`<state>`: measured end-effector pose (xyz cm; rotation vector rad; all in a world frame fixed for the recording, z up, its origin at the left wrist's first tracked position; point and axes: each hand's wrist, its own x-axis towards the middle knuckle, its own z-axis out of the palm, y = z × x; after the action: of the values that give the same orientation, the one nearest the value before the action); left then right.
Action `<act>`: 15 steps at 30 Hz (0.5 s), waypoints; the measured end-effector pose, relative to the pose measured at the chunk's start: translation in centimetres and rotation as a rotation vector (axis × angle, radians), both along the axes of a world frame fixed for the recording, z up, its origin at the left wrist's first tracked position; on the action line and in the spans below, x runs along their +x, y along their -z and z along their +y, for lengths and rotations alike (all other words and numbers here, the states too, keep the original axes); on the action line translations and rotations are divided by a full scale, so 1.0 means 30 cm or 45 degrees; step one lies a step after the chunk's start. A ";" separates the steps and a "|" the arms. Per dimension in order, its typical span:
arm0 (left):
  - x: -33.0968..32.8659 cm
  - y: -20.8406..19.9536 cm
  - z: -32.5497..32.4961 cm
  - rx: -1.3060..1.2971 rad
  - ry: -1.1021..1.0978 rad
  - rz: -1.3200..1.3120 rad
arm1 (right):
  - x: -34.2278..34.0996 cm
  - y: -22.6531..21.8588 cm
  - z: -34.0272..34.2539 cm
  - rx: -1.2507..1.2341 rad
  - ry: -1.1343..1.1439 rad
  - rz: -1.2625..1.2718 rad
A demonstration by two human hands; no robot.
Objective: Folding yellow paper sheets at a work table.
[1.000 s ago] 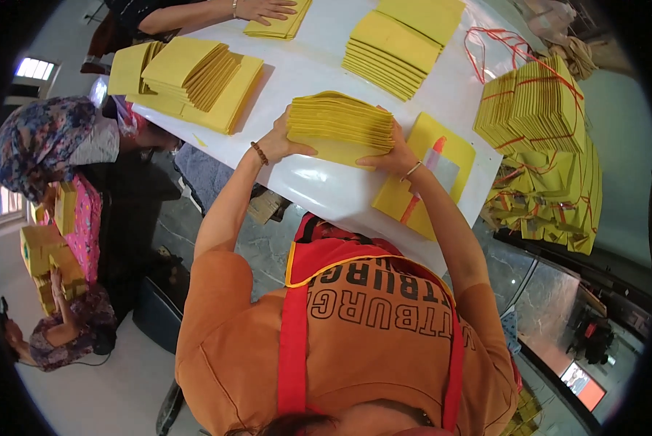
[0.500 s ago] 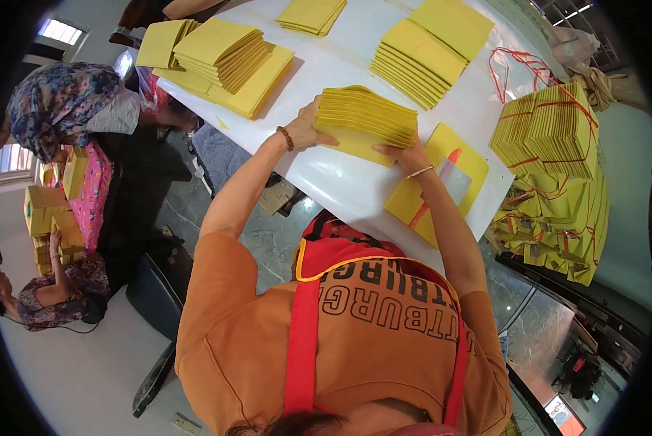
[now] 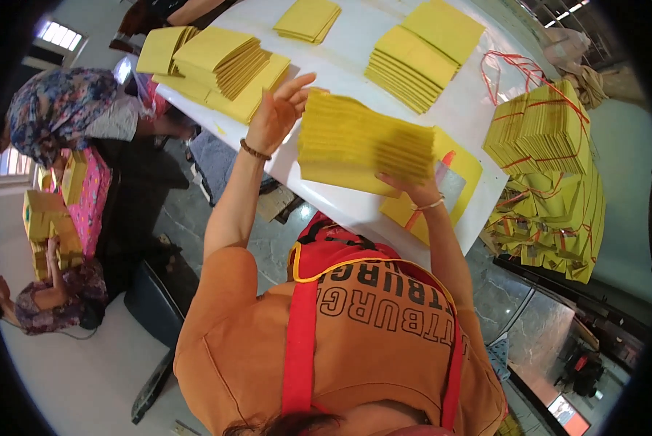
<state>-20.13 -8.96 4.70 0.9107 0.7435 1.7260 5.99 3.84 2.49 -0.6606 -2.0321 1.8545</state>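
Observation:
A thick stack of yellow envelopes point(image 3: 355, 145), its layered edges slightly blurred, is above the white table point(image 3: 333, 69). My right hand point(image 3: 413, 187) grips its lower right corner, with the fingers partly hidden under the stack. Just off the stack's left end, my left hand point(image 3: 275, 116) is open, fingers spread and palm turned toward the stack. Partly beneath the stack and my right wrist lies a flat yellow sheet point(image 3: 465, 163) with a grey-white piece and red-orange strips on it.
More yellow stacks lie at the table's far left point(image 3: 220, 69), far middle point(image 3: 308, 20) and far right point(image 3: 416, 58). Bundles tied with red string point(image 3: 536, 134) stand off the right edge. Two people work at left, near a pink patterned cloth point(image 3: 93, 196) and a dark chair point(image 3: 155, 301).
My left hand has let go of the stack and opened, moving up and left. With my right hand still holding it, the stack has tilted and shifted down toward me.

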 end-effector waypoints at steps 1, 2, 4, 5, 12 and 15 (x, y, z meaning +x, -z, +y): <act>-0.011 -0.052 -0.005 0.055 0.101 0.081 | 0.018 0.004 -0.006 0.246 -0.053 0.161; -0.025 -0.080 -0.007 -0.018 0.101 0.308 | 0.021 -0.006 -0.013 0.238 -0.072 0.158; -0.017 -0.148 -0.014 -0.091 0.113 0.543 | 0.023 -0.043 -0.020 0.543 -0.003 0.133; -0.008 -0.176 -0.013 -0.155 0.153 0.784 | 0.023 -0.039 -0.021 0.535 -0.020 0.130; 0.001 -0.172 -0.008 -0.481 0.343 0.918 | 0.016 -0.039 -0.043 0.614 -0.071 0.206; 0.006 -0.179 -0.022 -0.481 0.378 0.985 | 0.029 -0.048 -0.052 0.660 -0.124 0.208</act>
<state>-19.94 -9.63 10.07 1.3450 1.3022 0.8984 6.86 2.29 3.93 -0.2632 -2.3242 1.2829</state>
